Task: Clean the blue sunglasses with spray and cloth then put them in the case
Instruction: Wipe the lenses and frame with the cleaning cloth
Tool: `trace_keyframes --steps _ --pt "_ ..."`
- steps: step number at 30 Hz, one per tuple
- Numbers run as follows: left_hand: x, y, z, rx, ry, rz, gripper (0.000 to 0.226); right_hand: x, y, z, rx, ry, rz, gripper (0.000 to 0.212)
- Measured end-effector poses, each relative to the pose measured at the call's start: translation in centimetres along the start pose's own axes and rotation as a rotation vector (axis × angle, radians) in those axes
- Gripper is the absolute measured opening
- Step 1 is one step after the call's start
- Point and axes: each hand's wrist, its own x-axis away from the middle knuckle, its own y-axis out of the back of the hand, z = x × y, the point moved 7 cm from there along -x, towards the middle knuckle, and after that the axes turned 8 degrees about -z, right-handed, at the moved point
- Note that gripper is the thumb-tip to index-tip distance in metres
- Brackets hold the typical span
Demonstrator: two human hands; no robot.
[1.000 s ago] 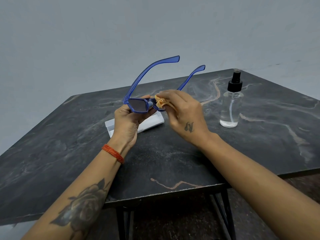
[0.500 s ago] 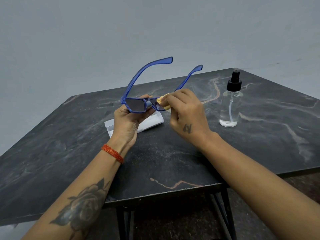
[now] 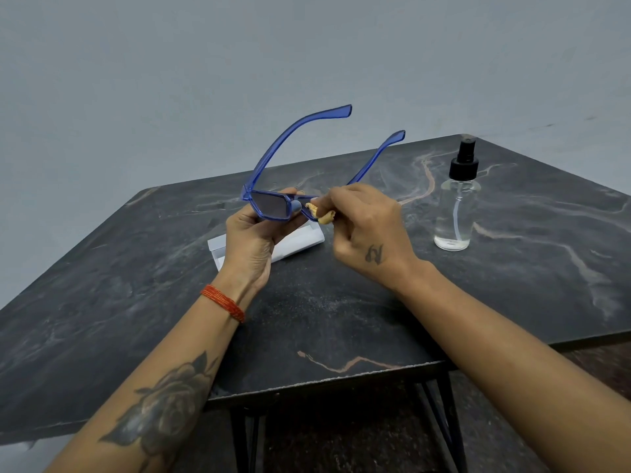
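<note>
Left hand (image 3: 251,238) grips the blue sunglasses (image 3: 273,206) by the frame at the left lens, holding them in the air above the table (image 3: 102,285), lenses toward the camera, both temple arms unfolded and pointing up and away. Right hand (image 3: 367,230) is pinched shut on a small yellowish cloth (image 3: 319,213), bunched between fingertips and pressed on the other lens (that lens is mostly hidden behind the cloth and fingers). White case (image 3: 300,240) lies flat on the table directly below the hands, partly covered by the left hand; can't tell whether it is open or closed. Spray bottle (image 3: 456,206) stands upright on the table to the right, well apart from the hands, clear body, black pump top, a little liquid at the bottom. Red thread band (image 3: 223,302) on the left wrist. Table is dark marble-pattern, on black legs. Plain grey wall behind.
</note>
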Motion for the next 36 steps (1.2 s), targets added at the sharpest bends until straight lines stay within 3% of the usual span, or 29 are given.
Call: trace_keyframes --steps 7,16,36 --pt "0.2 -0.4 -0.02 -0.029 0.001 0.019 0.014 -0.09 0.04 -0.07 0.131 0.009 -0.049 0.019" --pt "0.29 -0.31 0.05 -0.014 0.001 0.033 0.015 -0.12 -0.17 -0.55 -0.13 -0.114 0.025 0.032" --pt "0.02 -0.15 -0.06 -0.051 -0.009 0.028 0.018 -0.18 -0.36 -0.07 0.006 0.001 -0.012 0.022"
